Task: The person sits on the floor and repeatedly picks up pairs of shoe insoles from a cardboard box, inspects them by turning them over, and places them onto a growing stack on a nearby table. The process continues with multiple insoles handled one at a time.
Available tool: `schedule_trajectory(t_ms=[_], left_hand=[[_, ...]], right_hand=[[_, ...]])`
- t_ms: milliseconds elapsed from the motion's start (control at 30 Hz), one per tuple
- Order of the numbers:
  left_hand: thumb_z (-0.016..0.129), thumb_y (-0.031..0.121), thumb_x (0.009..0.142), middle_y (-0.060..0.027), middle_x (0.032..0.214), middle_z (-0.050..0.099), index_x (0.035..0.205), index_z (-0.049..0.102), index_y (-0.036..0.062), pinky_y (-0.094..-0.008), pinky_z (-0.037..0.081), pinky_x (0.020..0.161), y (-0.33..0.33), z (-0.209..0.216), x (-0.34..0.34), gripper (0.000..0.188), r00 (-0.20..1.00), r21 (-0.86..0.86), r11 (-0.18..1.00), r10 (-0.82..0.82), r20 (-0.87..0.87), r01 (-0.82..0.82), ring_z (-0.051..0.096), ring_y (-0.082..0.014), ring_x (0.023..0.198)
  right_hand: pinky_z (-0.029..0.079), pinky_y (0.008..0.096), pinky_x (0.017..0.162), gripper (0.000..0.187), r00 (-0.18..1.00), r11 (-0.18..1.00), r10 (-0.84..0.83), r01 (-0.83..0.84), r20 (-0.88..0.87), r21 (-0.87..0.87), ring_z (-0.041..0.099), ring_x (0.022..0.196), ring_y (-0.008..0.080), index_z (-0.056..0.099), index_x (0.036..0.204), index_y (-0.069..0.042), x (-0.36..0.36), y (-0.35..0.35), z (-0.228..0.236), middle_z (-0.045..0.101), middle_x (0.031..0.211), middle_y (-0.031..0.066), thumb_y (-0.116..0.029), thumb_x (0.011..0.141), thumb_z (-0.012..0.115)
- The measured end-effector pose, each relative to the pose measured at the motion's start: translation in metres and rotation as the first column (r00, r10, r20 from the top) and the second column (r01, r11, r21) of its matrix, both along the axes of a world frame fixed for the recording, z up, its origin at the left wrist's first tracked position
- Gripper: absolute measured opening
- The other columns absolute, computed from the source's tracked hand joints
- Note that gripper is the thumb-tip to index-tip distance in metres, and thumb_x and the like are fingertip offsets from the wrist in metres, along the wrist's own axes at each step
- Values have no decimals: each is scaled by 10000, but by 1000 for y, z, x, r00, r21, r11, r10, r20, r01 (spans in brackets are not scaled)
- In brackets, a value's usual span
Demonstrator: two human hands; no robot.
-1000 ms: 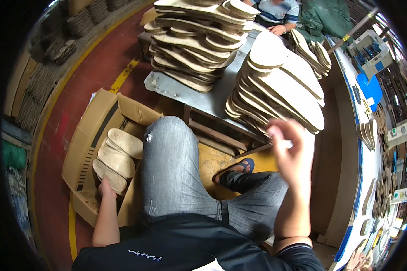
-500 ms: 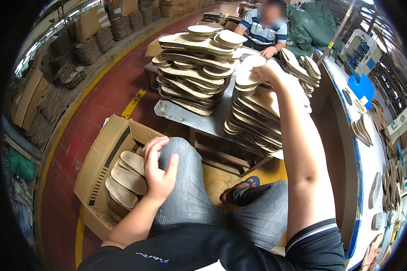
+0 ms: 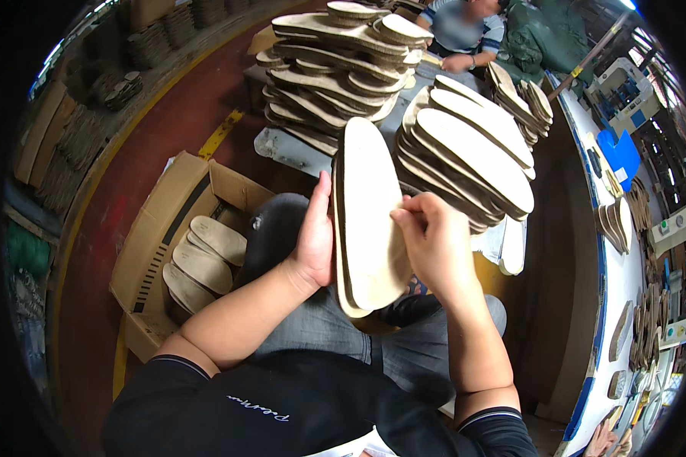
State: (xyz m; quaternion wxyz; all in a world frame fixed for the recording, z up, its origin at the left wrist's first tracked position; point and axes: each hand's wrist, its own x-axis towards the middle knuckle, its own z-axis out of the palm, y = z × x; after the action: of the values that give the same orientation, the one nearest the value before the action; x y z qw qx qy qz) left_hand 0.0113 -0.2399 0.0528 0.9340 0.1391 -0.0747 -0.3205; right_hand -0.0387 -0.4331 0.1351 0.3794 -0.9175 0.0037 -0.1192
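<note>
Red workshop flooring (image 3: 171,145) is seen to the left of a seated worker, between whose hands two layered, sole-shaped pieces (image 3: 373,206) are held, their length pointing away from the body. Their left edge is cradled against the palm of the left hand (image 3: 315,244); their right edge is pinched between thumb and bent fingers of the right hand (image 3: 438,240). Judged by their thin, unbending profile, the pieces should be light, fairly stiff and hardly fragile, though one layer could slide on the other; they are best gripped by both long edges, near mid-length. Left of the left hand, more pale soles (image 3: 202,266) are contained in an open cardboard box (image 3: 160,228). Beyond the right hand, a broad stack (image 3: 469,160) is supported by a metal table (image 3: 286,152); beyond the left, a taller pile (image 3: 335,84) is set. Farthest past both, a co-worker's hand (image 3: 459,62) is glimpsed.
</note>
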Motion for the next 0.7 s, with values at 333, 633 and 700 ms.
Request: schedule_trajectory(t_ms=[333,633,700], left_hand=[[343,861,1172,-409,1833,382,1898,292,109,-878,544,1111,35,-31,2,1046,679,-195,689,-723,-123,698,511,-702,1572],[280,972,1105,-457,1809,383,1905,274,143,-836,625,1023,22,-26,-10,1153,523,-65,537,-838,-155,841,526,-761,1524],[272,1056,1029,-467,1805,379,1896,272,92,-809,641,1022,19,-27,-11,1297,547,-89,560,-826,-136,824,519,-759,1531]], right_hand=[[606,352,855,290,855,937,300,-181,423,-299,777,931,258,805,1276,11,-25,-100,60,796,1053,152,150,1050,686],[549,445,781,319,550,648,762,-642,342,-411,732,867,301,896,1119,-103,6,-65,50,710,926,54,-138,811,821],[564,466,776,313,581,659,752,-671,312,-340,738,871,315,888,1120,-95,11,-68,30,712,923,61,-104,812,838]])
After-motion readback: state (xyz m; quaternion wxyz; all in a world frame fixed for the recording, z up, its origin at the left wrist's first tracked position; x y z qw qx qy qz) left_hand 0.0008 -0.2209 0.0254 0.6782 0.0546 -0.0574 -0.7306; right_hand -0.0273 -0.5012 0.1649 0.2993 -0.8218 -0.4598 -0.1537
